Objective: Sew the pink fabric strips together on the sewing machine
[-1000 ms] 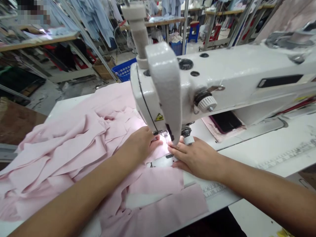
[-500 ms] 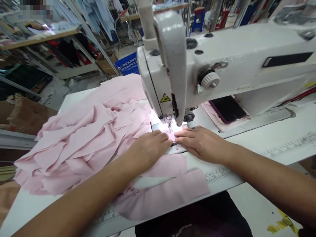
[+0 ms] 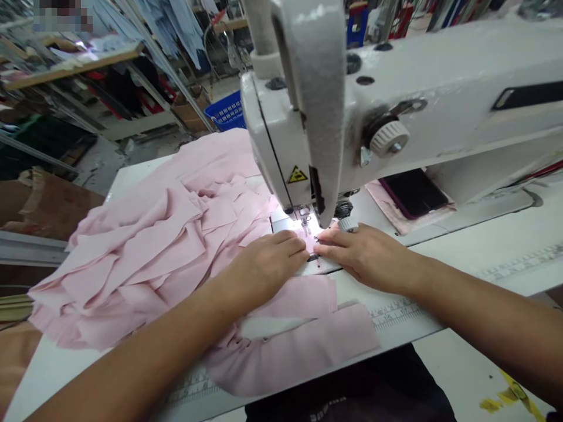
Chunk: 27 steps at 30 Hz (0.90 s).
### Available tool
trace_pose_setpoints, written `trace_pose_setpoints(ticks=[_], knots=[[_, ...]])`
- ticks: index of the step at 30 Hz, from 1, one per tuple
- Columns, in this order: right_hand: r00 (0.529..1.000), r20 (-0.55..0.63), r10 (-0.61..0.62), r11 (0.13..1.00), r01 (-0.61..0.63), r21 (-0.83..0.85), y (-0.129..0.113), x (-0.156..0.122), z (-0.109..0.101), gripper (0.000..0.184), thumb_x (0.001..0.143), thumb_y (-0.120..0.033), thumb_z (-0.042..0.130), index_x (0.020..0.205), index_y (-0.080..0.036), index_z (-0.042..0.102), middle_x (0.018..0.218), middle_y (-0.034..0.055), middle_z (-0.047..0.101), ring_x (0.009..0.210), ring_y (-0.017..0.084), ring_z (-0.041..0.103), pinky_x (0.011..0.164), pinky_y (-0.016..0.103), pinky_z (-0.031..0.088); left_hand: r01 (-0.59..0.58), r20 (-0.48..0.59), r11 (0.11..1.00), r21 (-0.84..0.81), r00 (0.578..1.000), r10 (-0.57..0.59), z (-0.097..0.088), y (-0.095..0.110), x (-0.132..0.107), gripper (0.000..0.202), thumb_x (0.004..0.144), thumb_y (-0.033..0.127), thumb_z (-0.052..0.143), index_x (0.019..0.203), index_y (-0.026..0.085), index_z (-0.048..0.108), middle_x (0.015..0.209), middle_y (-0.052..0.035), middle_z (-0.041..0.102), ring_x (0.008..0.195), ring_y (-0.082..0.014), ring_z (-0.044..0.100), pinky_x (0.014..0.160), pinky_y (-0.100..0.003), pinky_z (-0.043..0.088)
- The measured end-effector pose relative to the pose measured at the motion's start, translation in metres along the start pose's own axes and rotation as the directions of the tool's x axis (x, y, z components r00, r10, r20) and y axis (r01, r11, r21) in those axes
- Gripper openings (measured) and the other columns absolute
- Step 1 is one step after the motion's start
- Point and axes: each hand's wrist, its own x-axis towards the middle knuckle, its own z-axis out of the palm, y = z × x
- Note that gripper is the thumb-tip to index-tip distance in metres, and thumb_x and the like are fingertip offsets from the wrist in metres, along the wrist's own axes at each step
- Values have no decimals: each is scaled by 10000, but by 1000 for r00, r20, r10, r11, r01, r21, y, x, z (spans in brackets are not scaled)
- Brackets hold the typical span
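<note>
My left hand (image 3: 268, 262) lies on pale pink fabric (image 3: 145, 252) just in front of the presser foot (image 3: 304, 219), holding the cloth down on the needle plate. My right hand (image 3: 365, 252) presses the same cloth from the other side, its fingertips almost meeting the left hand's near the needle. Above them stands the white sewing machine head (image 3: 396, 105). A long pink strip (image 3: 299, 346) curves toward me below my wrists, and loose layers heap up to the left. The needle's tip is hidden behind the machine's white faceplate.
A black phone (image 3: 413, 192) lies on a pink cloth behind the machine's arm. A measuring tape (image 3: 396, 313) runs along the white sewing table (image 3: 457, 281). Beyond the table are a blue basket (image 3: 226, 111), shelves and hanging garments.
My left hand has slid right and toward me, out from under the machine head, closer to my right hand. The view has tilted and shifted, and the pink cloth has bunched further together.
</note>
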Motion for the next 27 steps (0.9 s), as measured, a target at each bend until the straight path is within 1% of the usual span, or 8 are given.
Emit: trace_pose_setpoints(ticks=[3,8,11,13,16,19,23,27], knots=[[1000,28,7,1000,-6,-27,-2,-2,-1,385,904,10,334,1119,-130,621,1069,87,652,905,198,574,607,289,437,6,11,1000,16,1000,-6,0,1,-1,260,965,79,354,926,112,609,936,-69,627,883,-172,565,754,-292,513],[996,80,25,999,-22,-42,-1,0,-2,413,859,32,361,1139,-132,617,1100,104,652,913,201,588,639,290,449,-7,-23,1000,11,1000,7,-1,-2,0,291,970,82,337,926,115,623,937,-67,645,874,-162,576,751,-279,520],[992,119,53,997,-46,-63,-1,3,-2,433,840,23,393,1165,-148,623,1084,107,659,893,204,595,639,291,461,24,6,1000,6,1000,-24,-4,-6,2,336,982,98,297,945,126,629,940,-63,649,866,-156,575,772,-277,512],[984,155,88,994,-78,-69,0,5,-2,444,839,4,424,1194,-173,622,1039,97,669,886,213,596,626,291,468,52,25,999,-3,998,-52,-7,-8,3,317,982,106,317,957,139,631,944,-53,648,873,-152,569,802,-275,500],[975,179,132,990,-121,-72,0,7,-2,411,871,-39,467,1207,-212,628,975,87,674,894,225,589,631,290,483,60,-26,998,-4,998,-61,-10,-11,4,262,969,103,371,967,151,629,960,-45,643,896,-148,564,813,-259,481],[974,172,147,986,-131,-103,-1,10,-2,352,887,-81,516,1189,-207,645,1012,106,661,897,235,583,660,306,507,61,-77,997,46,995,-57,-10,-13,4,275,972,99,359,964,153,629,947,-39,642,860,-146,564,751,-252,465],[966,197,169,983,-149,-109,1,12,-1,355,865,-58,530,1173,-183,653,1017,130,646,913,261,591,694,347,534,91,-3,989,117,996,-91,-6,-18,4,301,959,73,347,928,155,635,902,-39,634,789,-144,560,706,-260,447],[973,168,157,987,-149,-57,3,12,1,340,896,-83,495,1192,-161,644,1033,162,629,971,296,590,749,417,538,132,8,990,58,991,-132,-3,-24,4,292,933,63,373,851,167,633,852,-37,623,794,-144,567,702,-255,448]])
